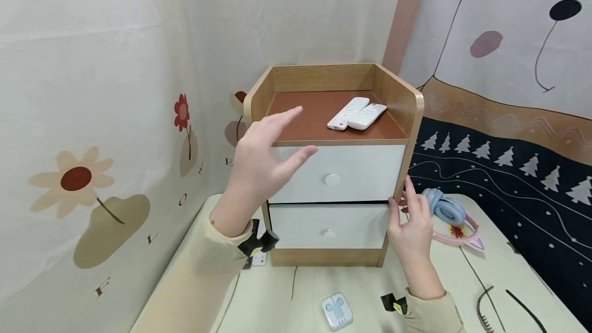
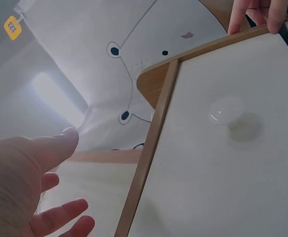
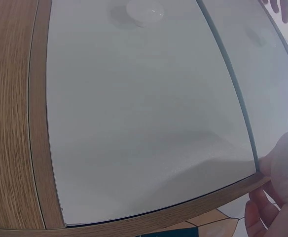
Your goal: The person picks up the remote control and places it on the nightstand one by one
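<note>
A small wooden cabinet [image 1: 401,168] with two white drawers stands upright on the table. The upper drawer [image 1: 296,184] and lower drawer [image 1: 296,225] each bear a round white knob. My left hand [image 1: 261,155] hovers before the cabinet's upper left, fingers extended, thumb apart, holding nothing; the left wrist view shows its thumb [image 2: 60,145] clear of the wooden edge. At the right side my right hand [image 1: 411,227] grips the cabinet's edge, thumb at the front and fingers along the side panel. Two white remote controls, one [image 1: 348,113] overlapping the other [image 1: 368,116], lie on the brown top.
Clear-cased earphones [image 1: 336,311] lie on the table [image 1: 287,312] in front. Blue headphones [image 1: 446,207] with a pink headband sit to the right, near a toothed dark band [image 1: 483,312] and a dark curved strip [image 1: 527,310]. Printed curtains hang behind and at both sides.
</note>
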Motion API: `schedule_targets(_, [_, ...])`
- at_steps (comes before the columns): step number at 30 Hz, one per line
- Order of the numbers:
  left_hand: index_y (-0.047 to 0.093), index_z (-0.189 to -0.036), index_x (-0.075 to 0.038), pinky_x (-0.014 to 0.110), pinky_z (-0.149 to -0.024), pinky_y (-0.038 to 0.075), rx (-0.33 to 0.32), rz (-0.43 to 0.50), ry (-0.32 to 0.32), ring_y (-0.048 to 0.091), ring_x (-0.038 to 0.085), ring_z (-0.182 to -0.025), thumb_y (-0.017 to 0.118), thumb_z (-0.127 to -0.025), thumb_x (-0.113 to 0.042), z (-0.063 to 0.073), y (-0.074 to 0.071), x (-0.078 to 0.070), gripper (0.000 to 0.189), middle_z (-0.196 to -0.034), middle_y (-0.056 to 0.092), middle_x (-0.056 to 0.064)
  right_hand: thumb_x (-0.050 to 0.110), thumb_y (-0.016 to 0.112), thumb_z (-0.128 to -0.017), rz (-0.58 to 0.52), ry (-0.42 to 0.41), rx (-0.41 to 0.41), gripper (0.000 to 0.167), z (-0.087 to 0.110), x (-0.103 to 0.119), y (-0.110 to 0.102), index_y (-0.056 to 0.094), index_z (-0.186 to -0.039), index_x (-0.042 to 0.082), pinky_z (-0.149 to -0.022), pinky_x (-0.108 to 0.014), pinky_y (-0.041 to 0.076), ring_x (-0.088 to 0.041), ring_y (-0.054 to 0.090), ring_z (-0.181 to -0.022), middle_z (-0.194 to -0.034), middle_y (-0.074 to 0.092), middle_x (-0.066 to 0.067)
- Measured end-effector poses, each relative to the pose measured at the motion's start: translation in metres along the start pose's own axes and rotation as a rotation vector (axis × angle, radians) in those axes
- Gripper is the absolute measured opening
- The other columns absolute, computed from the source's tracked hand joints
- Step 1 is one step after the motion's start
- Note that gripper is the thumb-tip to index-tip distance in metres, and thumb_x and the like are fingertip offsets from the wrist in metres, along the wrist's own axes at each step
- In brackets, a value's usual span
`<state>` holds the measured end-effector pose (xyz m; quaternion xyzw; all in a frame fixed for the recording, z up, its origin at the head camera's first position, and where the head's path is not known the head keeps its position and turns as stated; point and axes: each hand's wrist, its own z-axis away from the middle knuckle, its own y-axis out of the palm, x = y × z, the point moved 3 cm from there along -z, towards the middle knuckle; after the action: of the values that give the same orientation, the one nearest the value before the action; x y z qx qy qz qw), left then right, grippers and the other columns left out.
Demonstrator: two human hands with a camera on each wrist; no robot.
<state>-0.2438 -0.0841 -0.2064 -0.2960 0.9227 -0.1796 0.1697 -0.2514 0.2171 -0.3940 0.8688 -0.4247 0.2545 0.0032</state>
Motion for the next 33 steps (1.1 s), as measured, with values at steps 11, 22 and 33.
schedule_targets(11, [0.064, -0.153, -0.009, 0.038, -0.103, 0.053, -0.131, 0.026, -0.027, 0.071, 0.032, -0.117, 0.092, -0.089, -0.025, 0.048, -0.022, 0.021, 0.072, -0.142, 0.076, 0.013, -0.007, 0.076, -0.097, 0.000, -0.001, 0.002, 0.069, -0.001, 0.002, 0.000, 0.053, -0.161, 0.004, -0.088, -0.001, 0.041, -0.035, 0.068, -0.093, -0.111, 0.065, -0.027])
schedule_targets(22, [0.064, -0.152, -0.009, 0.019, -0.103, 0.053, -0.251, 0.034, -0.185, 0.074, 0.034, -0.112, 0.092, -0.087, -0.008, 0.098, -0.025, 0.061, 0.071, -0.135, 0.077, 0.015, -0.007, 0.077, -0.095, -0.008, -0.006, -0.021, 0.067, 0.002, 0.000, 0.002, 0.056, -0.158, 0.002, -0.086, -0.003, 0.041, -0.035, 0.068, -0.091, -0.109, 0.065, -0.027])
schedule_targets(33, [0.056, -0.160, -0.013, 0.036, -0.098, 0.058, -0.073, -0.088, -0.461, 0.074, 0.033, -0.116, 0.086, -0.096, -0.022, 0.169, 0.001, 0.121, 0.072, -0.141, 0.074, 0.012, -0.007, 0.076, -0.096, -0.020, -0.007, -0.021, 0.067, 0.002, 0.001, 0.002, 0.055, -0.159, 0.002, -0.085, -0.005, 0.042, -0.036, 0.068, -0.091, -0.110, 0.065, -0.028])
